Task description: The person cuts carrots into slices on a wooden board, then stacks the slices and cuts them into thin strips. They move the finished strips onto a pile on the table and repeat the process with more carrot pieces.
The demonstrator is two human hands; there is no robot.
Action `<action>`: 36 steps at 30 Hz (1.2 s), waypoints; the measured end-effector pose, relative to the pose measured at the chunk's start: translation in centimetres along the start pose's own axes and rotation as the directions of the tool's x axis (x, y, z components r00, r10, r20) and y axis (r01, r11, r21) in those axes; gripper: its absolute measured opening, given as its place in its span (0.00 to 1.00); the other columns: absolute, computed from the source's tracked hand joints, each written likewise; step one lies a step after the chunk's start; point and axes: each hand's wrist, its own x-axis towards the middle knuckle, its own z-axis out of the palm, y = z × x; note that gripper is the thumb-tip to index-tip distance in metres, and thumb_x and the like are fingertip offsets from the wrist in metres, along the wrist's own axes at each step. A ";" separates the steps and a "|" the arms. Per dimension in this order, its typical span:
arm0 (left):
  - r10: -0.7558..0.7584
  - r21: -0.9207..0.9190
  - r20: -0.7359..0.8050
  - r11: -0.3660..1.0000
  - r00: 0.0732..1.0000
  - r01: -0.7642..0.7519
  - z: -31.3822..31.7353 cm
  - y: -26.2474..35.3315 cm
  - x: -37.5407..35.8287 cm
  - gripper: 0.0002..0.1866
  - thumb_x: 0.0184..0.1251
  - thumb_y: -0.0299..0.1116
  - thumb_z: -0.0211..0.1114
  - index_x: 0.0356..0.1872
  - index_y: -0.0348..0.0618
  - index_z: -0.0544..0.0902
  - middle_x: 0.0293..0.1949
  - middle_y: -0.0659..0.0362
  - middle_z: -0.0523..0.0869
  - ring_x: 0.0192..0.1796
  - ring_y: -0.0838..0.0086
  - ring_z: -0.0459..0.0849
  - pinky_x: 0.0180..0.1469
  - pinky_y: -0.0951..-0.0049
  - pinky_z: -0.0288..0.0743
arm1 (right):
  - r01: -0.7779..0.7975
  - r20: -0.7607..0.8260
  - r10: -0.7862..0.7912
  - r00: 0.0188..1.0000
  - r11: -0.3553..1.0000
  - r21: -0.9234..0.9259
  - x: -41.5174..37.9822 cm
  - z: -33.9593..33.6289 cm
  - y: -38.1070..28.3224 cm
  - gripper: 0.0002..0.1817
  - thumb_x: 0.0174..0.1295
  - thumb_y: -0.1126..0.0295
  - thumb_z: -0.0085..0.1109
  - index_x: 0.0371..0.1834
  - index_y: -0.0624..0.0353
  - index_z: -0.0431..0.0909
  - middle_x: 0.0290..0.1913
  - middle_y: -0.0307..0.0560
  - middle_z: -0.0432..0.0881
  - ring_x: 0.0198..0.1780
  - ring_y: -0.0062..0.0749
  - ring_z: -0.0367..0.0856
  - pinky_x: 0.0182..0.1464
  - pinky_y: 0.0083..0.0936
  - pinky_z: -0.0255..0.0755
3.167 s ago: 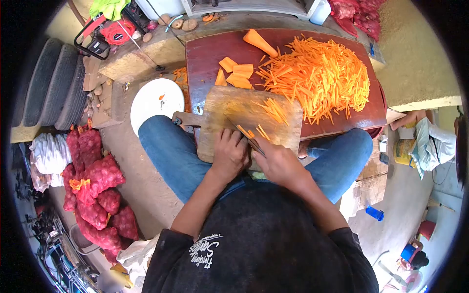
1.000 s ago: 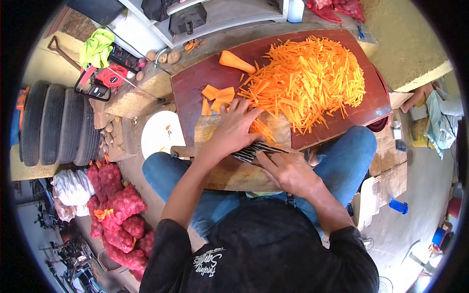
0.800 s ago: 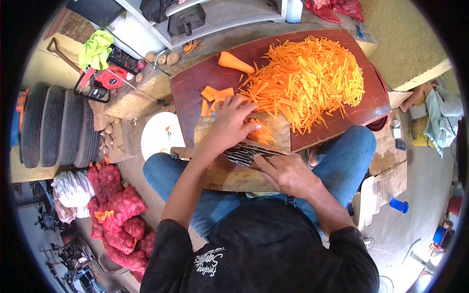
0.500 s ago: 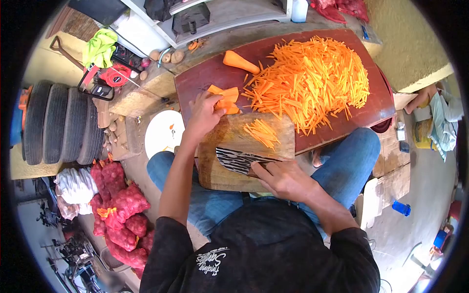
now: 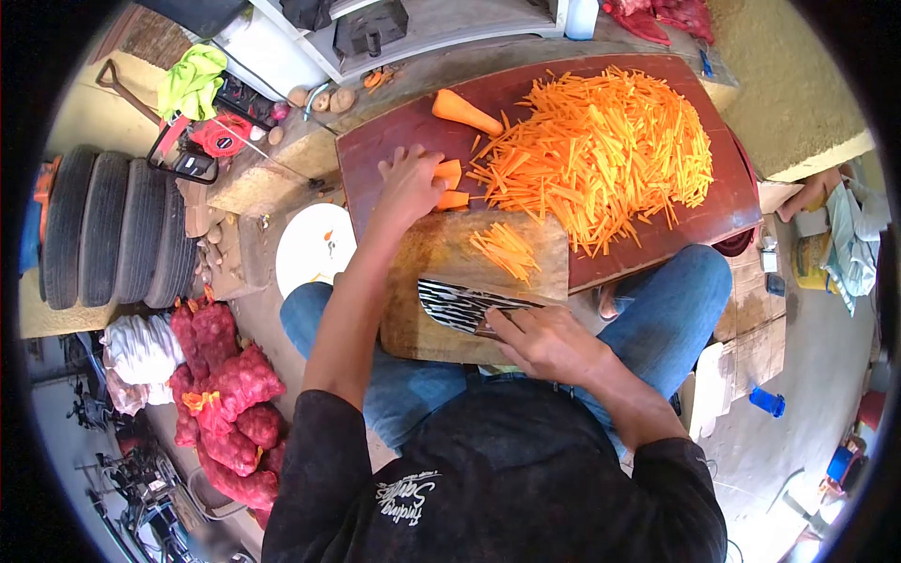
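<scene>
Denim-covered knees hold my wooden cutting board (image 5: pixel 432 319), and my right hand (image 5: pixel 549 342) grips the handle of the patterned knife (image 5: pixel 460 305), whose blade lies flat on the board's near half. Just beyond it sits a small bunch of carrot sticks (image 5: pixel 505 251) on the board's far corner. My left hand (image 5: pixel 408 183), reached out well apart from the right, closes over the carrot slabs (image 5: pixel 450 180) on the dark red tray (image 5: pixel 371 155). Farther off are the big heap of carrot strips (image 5: pixel 605 141) and a carrot chunk (image 5: pixel 466 113).
</scene>
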 end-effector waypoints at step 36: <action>0.067 -0.644 -0.026 0.762 0.997 -0.068 -1.5 8.5 -21.9 0.27 0.61 0.18 0.83 0.63 0.36 0.87 0.54 0.45 0.76 0.55 0.44 0.85 0.58 0.54 0.81 | -0.303 -0.072 0.420 0.905 0.754 0.583 0.4 -1.4 -2.3 0.26 0.80 0.72 0.69 0.77 0.70 0.78 0.55 0.72 0.91 0.56 0.61 0.95 0.57 0.40 0.85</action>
